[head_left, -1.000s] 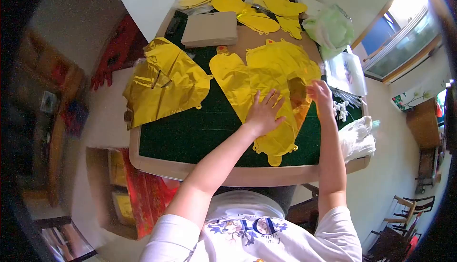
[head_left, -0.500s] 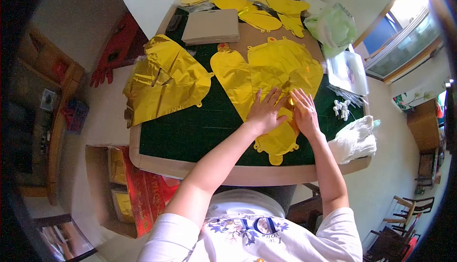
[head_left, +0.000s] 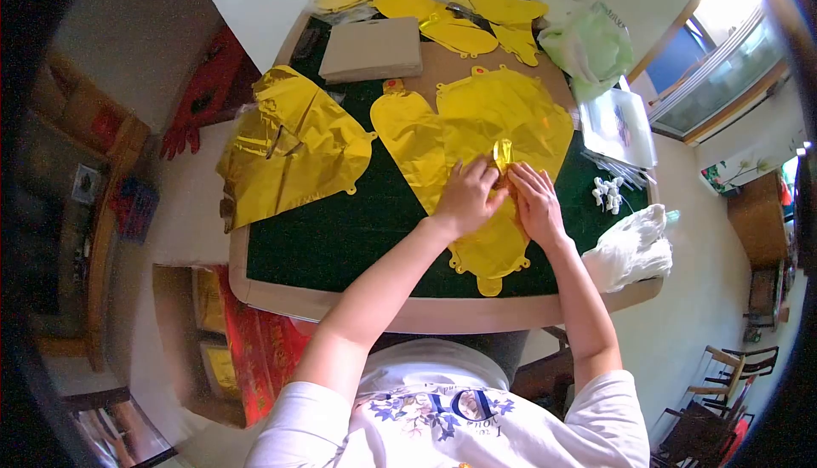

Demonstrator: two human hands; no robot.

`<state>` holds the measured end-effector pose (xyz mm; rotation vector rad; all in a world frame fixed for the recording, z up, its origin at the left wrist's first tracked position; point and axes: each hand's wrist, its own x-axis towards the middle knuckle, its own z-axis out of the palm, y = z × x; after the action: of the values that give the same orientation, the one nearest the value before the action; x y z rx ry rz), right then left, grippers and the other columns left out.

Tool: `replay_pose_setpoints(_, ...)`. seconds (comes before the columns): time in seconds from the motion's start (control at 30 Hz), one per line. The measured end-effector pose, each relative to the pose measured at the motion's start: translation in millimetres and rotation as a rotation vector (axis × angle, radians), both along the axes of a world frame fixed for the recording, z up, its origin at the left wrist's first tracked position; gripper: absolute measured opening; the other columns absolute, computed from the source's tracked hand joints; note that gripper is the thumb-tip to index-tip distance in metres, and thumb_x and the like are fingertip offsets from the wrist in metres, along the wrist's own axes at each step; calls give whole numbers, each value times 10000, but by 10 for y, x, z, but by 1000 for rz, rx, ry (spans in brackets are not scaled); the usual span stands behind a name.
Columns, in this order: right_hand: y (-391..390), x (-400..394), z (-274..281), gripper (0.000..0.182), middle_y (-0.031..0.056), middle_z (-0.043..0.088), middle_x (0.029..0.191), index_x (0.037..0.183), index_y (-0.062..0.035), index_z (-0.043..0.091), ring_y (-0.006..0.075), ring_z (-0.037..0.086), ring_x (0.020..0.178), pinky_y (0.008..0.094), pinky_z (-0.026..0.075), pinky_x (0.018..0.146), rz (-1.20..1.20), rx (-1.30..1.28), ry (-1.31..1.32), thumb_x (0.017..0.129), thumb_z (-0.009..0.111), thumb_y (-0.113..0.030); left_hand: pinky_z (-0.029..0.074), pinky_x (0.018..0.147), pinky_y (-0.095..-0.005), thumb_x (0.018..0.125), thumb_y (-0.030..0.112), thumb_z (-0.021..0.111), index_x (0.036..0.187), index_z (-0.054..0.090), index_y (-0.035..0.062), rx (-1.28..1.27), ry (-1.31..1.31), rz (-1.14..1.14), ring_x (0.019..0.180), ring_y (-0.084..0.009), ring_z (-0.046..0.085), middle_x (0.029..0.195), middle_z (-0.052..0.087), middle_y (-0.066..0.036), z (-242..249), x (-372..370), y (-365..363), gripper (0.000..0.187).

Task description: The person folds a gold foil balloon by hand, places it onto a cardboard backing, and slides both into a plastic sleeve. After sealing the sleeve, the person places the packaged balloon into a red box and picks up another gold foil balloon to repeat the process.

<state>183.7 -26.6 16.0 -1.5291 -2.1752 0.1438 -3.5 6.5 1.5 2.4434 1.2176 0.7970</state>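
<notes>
The yellow foil sheet (head_left: 472, 136) lies mid-table, its rounded tab just short of the front rim of the table (head_left: 408, 308). A wide stretch of green surface (head_left: 340, 251) opens to its left; another foil piece (head_left: 298, 153) hangs over the left edge. On the right, a narrower green strip runs toward the white bag (head_left: 634, 251). The left hand (head_left: 465, 198) is half-curled, the right hand (head_left: 538, 204) flatter, fingers close together — both touch the foil beside a raised fold (head_left: 503, 153); whether either pinches it, I cannot tell.
</notes>
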Motion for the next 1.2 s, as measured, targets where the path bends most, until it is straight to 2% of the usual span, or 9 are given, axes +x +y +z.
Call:
replay_pose_setpoints(0.1, 9, 5, -4, 407, 97, 527, 1371, 1287, -76, 563, 251, 439, 1322, 459, 271, 1127, 8, 20, -2, 884, 509, -73, 338, 1090, -424, 926, 204, 534, 1156, 595, 17, 68, -186, 51, 1261, -316, 485, 1287, 560, -175, 384, -17, 92, 303)
replay_pose_setpoints(0.2, 1, 6, -29, 387, 98, 530, 1368, 1271, -72, 574, 252, 445, 1318, 462, 279, 1121, 15, 26, -10, 888, 521, -83, 324, 1099, -436, 939, 189, 504, 1189, 586, 11, 324, 3, -44, 1276, -319, 471, 1316, 546, -167, 250, 191, 248, 317)
replay_pose_setpoints(0.33, 14, 8, -45, 389, 94, 532, 1368, 1270, -70, 577, 254, 447, 1316, 462, 283, 1118, 15, 34, -1, 884, 529, -82, 296, 1107, -484, 963, 223, 453, 1294, 536, 29, 188, 165, -65, 1335, -301, 403, 1395, 487, -146, -78, 246, 305, 393)
replay_pose_setpoints(0.37, 8, 5, -41, 397, 91, 531, 1368, 1281, -76, 572, 255, 447, 1315, 459, 280, 1120, 11, 31, 7, 886, 526, -82, 281, 1108, -507, 962, 238, 449, 1312, 526, 55, 120, 124, -48, 1349, -294, 382, 1420, 460, -133, -157, 250, 301, 403)
replay_pose_setpoints(0.63, -40, 14, 13, 401, 87, 527, 1371, 1277, -65, 573, 253, 445, 1314, 461, 281, 1118, 21, 1, -36, 879, 523, -65, 273, 1115, -500, 948, 247, 463, 1327, 514, 84, 131, 121, -28, 1350, -278, 379, 1437, 446, -99, -192, 246, 294, 416)
replay_pose_setpoints(0.9, -629, 158, 248, 396, 102, 550, 1330, 1199, -38, 614, 242, 462, 1297, 478, 275, 1128, 115, -109, -145, 806, 561, -32, 240, 1137, -476, 952, 250, 448, 1349, 501, 83, 69, 152, -34, 1373, -257, 348, 1456, 426, -91, -137, 233, 272, 433)
replay_pose_setpoints(1.0, -510, 217, 318, 408, 109, 553, 1321, 1189, -34, 616, 254, 472, 1285, 480, 274, 1130, 91, -128, -89, 786, 558, -11, 276, 1110, -506, 934, 223, 482, 1321, 515, 76, 123, 107, -36, 1349, -289, 378, 1429, 452, -105, -205, 250, 283, 416)
replay_pose_setpoints(1.13, 122, 67, 338, 456, 147, 549, 1305, 1208, -38, 598, 312, 498, 1234, 465, 347, 1065, 17, 58, -1, 756, 561, 9, 277, 1110, -504, 938, 232, 473, 1330, 506, 78, 141, 143, -35, 1351, -286, 375, 1428, 451, -112, -187, 245, 266, 422)
replay_pose_setpoints(1.2, 422, 85, 102, 454, 152, 547, 1300, 1208, -41, 596, 327, 504, 1212, 454, 365, 1040, 47, 98, -92, 756, 570, -10, 277, 1110, -502, 940, 240, 471, 1336, 500, 79, 143, 175, -32, 1353, -285, 373, 1427, 451, -115, -156, 230, 281, 429)
